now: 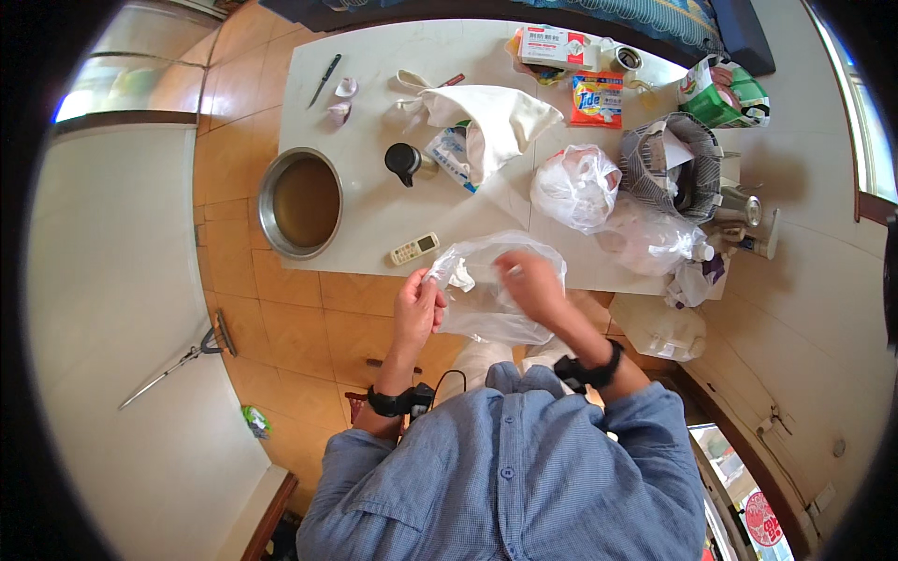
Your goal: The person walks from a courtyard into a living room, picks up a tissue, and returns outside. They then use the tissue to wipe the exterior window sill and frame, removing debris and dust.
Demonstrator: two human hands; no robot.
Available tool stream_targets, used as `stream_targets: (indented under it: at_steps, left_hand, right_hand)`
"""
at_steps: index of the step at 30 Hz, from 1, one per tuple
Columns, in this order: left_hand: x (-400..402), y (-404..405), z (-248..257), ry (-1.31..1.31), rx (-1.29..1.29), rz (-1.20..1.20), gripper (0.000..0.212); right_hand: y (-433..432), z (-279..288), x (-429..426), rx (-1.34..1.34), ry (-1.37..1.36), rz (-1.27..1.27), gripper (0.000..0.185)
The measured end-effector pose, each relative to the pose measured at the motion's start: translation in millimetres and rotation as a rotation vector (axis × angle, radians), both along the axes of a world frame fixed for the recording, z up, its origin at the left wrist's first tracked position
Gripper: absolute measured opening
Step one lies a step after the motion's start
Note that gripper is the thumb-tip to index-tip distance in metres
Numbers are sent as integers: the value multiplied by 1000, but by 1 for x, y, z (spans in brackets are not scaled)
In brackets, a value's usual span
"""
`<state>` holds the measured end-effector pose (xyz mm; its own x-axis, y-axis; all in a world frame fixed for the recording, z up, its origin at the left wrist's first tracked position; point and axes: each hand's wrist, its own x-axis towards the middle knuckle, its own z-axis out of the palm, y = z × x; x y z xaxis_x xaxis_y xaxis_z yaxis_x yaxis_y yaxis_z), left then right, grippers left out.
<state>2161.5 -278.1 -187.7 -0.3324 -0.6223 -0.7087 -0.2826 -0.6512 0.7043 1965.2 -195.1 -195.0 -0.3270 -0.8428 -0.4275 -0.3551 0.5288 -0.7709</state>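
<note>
A clear plastic bag [491, 322] hangs spread at the near edge of the white table [365, 245], with a crumpled white tissue [461, 276] in it. My left hand [417, 305] pinches the left side of the bag's rim. Over the bag's right part is my right hand [530, 280], fingers curled and slightly blurred; whether it grips anything is unclear. Just beyond the bag lies a white remote control [414, 249]. Farther back are a black-lidded jar [403, 163], a white cloth bag [501, 119] and a blue-and-white packet [452, 156] partly under the cloth.
A metal basin [266, 228] of brown liquid stands at the table's left edge. A knife [325, 79] and purplish peel pieces [340, 112] lie behind it. To the right are a filled plastic bag [575, 186], an orange Tide packet [596, 100] and a striped basket [635, 172].
</note>
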Motion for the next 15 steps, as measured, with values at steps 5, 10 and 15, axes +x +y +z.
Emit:
stream_targets:
  at_steps: [5, 10, 15]
  left_hand:
    - [-8, 7, 13, 53, 11, -48, 22]
    - [-12, 18, 40, 72, 85, 4, 21]
    - [3, 16, 20, 59, 15, 13, 21]
  right_hand:
    - [-16, -165, 89, 281, 96, 638, 26]
    - [11, -250, 133, 231, 87, 498, 35]
    - [15, -217, 127, 352, 1, 371, 32]
